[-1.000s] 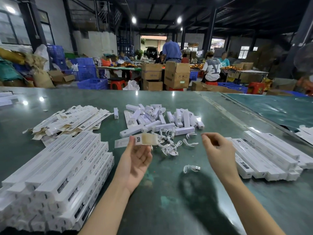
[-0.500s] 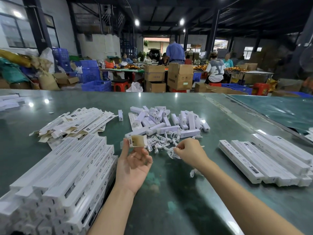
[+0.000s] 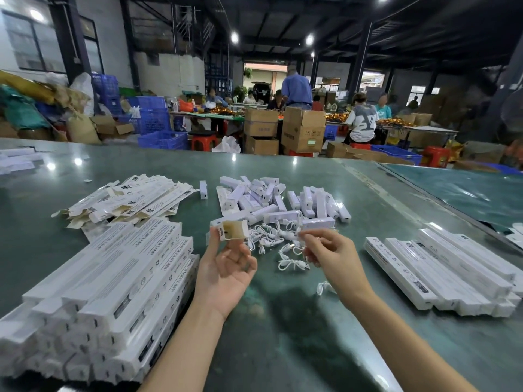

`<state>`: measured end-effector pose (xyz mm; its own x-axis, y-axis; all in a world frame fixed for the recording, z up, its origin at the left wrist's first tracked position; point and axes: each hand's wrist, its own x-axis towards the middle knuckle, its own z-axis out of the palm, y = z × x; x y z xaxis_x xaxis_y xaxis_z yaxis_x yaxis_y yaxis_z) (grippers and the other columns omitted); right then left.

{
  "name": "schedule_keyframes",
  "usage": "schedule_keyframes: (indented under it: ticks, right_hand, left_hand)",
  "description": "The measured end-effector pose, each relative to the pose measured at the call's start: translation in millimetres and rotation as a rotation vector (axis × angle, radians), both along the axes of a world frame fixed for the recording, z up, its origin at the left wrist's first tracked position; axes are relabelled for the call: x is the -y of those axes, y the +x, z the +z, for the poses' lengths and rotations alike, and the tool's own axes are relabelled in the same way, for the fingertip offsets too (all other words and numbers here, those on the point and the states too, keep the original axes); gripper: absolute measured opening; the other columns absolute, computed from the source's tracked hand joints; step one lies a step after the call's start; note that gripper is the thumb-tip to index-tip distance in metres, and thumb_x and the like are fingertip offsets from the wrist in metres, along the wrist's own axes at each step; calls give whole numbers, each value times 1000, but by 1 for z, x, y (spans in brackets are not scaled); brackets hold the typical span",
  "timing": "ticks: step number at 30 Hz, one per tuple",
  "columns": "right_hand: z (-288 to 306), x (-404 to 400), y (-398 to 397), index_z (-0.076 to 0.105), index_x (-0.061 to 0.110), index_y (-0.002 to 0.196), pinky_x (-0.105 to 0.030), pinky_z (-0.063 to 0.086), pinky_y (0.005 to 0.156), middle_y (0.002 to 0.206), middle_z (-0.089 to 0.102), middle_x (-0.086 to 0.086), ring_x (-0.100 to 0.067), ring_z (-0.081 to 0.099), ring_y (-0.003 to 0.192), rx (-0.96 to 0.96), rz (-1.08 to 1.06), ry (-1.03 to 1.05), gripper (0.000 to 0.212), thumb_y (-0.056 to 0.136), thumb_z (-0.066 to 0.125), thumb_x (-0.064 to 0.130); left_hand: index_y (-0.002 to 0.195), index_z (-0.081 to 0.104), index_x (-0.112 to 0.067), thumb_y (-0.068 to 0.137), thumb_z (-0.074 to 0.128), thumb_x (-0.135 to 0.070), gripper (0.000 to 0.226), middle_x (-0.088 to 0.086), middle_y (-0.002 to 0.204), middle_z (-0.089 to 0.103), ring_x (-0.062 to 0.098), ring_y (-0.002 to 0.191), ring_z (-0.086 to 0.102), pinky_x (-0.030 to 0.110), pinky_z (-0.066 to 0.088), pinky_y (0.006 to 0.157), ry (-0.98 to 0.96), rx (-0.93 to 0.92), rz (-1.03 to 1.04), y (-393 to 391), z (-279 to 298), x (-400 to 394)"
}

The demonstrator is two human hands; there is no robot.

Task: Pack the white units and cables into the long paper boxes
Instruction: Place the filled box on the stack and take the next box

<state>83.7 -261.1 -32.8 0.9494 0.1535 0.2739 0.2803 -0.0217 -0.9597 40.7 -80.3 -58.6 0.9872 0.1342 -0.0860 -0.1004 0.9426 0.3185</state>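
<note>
My left hand (image 3: 226, 270) holds a long paper box (image 3: 231, 230) by its near end, with the open mouth facing me. My right hand (image 3: 331, 256) pinches a white cable (image 3: 293, 235) just right of that mouth, above the tangle of loose cables (image 3: 266, 239). Behind the cables lies a heap of white units (image 3: 277, 199). One more cable (image 3: 322, 287) lies alone on the table beside my right wrist.
Flat unfolded boxes (image 3: 127, 199) are spread at the left rear. A large stack of long white boxes (image 3: 113, 278) fills the near left, and a smaller stack (image 3: 441, 273) lies at the right. The green table (image 3: 283, 335) meets another table at the right. People work far behind.
My right hand went from mid-air into the cable tangle, closed on a cable and lifted it towards the box mouth. My left hand tilted the box end-on towards me.
</note>
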Motion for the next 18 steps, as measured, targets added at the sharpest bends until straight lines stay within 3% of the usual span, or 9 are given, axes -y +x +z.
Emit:
schedule_keyframes:
  ticks: [4, 7, 11, 15, 18]
  right_hand:
    - [3, -10, -27, 71, 3, 92, -15, 45, 55, 65, 66, -5, -8, 55, 54, -151, 171, 233, 9, 85, 68, 7]
    - [0, -23, -46, 69, 3, 90, -18, 46, 59, 63, 65, -2, -7, 54, 54, -141, 263, 232, 6, 84, 69, 4]
    - [-5, -32, -56, 63, 0, 88, -18, 47, 58, 65, 68, -3, -8, 56, 56, -26, 247, 207, 5, 91, 62, 4]
    - [-14, -35, -62, 61, 4, 82, -21, 48, 57, 69, 72, -9, -13, 60, 58, -15, 178, 66, 9, 91, 61, 4]
    - [-22, -32, -62, 60, 9, 74, -31, 52, 57, 62, 68, -2, -21, 61, 57, 65, 107, -167, 17, 90, 64, 13]
  left_hand:
    - [82, 62, -8, 73, 67, -44, 37, 1, 72, 63, 15, 64, 60, 30, 42, 76, 15, 2, -25, -1, 0, 5]
    - [82, 62, -6, 75, 66, -44, 39, 5, 74, 61, 18, 74, 56, 35, 39, 89, 45, 4, -54, -4, 0, 9]
    - [79, 56, -9, 82, 59, -50, 41, 7, 72, 55, 23, 69, 52, 41, 42, 75, 98, 31, -50, -8, 4, 8]
    - [80, 57, -11, 81, 58, -51, 40, 4, 71, 60, 21, 68, 57, 34, 46, 60, 141, 19, -76, -9, 4, 9]
    - [82, 62, -9, 66, 78, -42, 40, 3, 70, 64, 18, 68, 58, 32, 48, 68, 33, 31, -66, -10, 5, 10]
